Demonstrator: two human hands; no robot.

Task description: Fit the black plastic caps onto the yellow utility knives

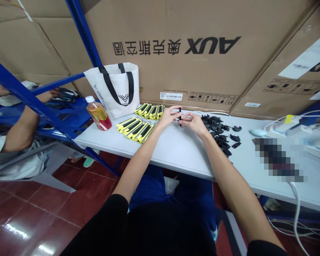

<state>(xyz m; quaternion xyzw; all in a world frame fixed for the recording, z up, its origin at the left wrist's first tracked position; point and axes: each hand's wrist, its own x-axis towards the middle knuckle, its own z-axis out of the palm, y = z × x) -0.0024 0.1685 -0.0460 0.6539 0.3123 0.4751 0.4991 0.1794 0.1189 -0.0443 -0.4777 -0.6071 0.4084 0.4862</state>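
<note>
A narrow black strip-shaped piece (pixel 180 116) stands upright between my two hands, above the white tabletop. The fingers of my left hand (pixel 169 116) pinch it from the left side. From the other side my right hand (pixel 193 122) grips its lower part with thumb and fingertips. Just left of my left hand lie two rows of yellow-and-black pieces, the back row (pixel 150 111) and the front row (pixel 136 128), packed side by side. A loose heap of small curved black plastic pieces (pixel 216 124) spreads to the right of my right hand, partly behind my forearm.
A drink bottle (pixel 99 113) and a white tote bag (pixel 122 92) stand at the left end of the table (pixel 176 153). Large cardboard boxes (pixel 176 71) rise behind. White cables (pixel 296 206) and a pixelated object (pixel 278 158) are at right. Another person's arm (pixel 22 124) shows beyond the blue frame.
</note>
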